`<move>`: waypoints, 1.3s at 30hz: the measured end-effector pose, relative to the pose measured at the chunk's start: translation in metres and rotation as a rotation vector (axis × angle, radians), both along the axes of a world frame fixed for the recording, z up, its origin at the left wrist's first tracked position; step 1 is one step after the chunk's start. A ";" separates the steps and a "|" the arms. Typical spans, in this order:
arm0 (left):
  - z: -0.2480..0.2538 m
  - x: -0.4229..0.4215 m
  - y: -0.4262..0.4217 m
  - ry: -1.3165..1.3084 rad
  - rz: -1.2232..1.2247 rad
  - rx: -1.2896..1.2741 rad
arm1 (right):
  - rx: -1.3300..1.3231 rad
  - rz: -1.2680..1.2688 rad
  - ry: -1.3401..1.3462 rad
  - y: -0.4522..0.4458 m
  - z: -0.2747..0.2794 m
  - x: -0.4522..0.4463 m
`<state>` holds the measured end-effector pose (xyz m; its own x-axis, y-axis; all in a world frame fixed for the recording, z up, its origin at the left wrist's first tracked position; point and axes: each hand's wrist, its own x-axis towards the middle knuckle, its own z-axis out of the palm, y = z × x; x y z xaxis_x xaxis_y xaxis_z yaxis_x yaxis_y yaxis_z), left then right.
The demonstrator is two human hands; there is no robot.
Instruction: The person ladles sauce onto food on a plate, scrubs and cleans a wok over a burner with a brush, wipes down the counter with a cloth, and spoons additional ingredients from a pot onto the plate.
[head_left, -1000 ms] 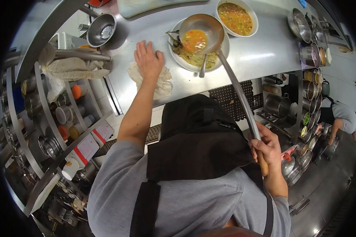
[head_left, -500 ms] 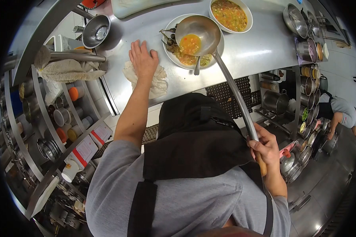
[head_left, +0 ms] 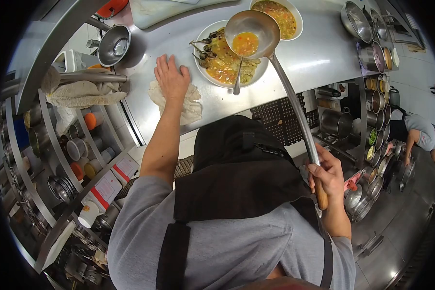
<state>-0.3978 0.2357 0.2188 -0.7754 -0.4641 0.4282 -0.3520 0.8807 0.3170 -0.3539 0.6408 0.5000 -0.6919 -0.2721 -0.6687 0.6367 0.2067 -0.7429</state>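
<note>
My right hand [head_left: 328, 173] is wrapped round the wooden-ended handle of a long metal ladle [head_left: 290, 92]. The ladle's wide bowl hangs over the right side of a white plate [head_left: 264, 72], with some orange, chunky soup [head_left: 245, 44] in it. Greenish food with dark stems [head_left: 208, 48] lies on the plate in yellow-orange sauce. A spoon [head_left: 237, 83] leans over the plate's near rim. My left hand [head_left: 171, 77] rests flat on the steel counter, fingers stretched out, left of the plate. Beneath its wrist lies a crumpled beige cloth [head_left: 192, 108].
Behind the ladle stands a white bowl of chunky soup [head_left: 282, 17]. A metal bowl [head_left: 114, 45] is at the left and another metal bowl [head_left: 356, 21] at the far right. A cutting board [head_left: 159, 12] lies at the back. A co-worker [head_left: 418, 133] is at the right among pans.
The ladle's bowl has shifted right and toward the back, uncovering more of the plate. More sauce shows over the food, and less soup is in the ladle. My left hand stays put.
</note>
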 end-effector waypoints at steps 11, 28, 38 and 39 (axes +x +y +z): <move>0.000 0.000 -0.001 -0.008 -0.004 0.017 | -0.012 -0.040 0.004 0.008 0.000 0.010; -0.005 0.001 -0.003 -0.039 -0.015 0.069 | 0.362 0.181 0.235 0.017 -0.001 0.034; -0.005 0.000 -0.003 -0.032 -0.017 0.068 | 0.654 0.428 0.773 0.020 -0.028 0.033; -0.005 0.000 -0.003 -0.031 -0.018 0.075 | 0.678 0.429 0.702 0.018 -0.029 0.031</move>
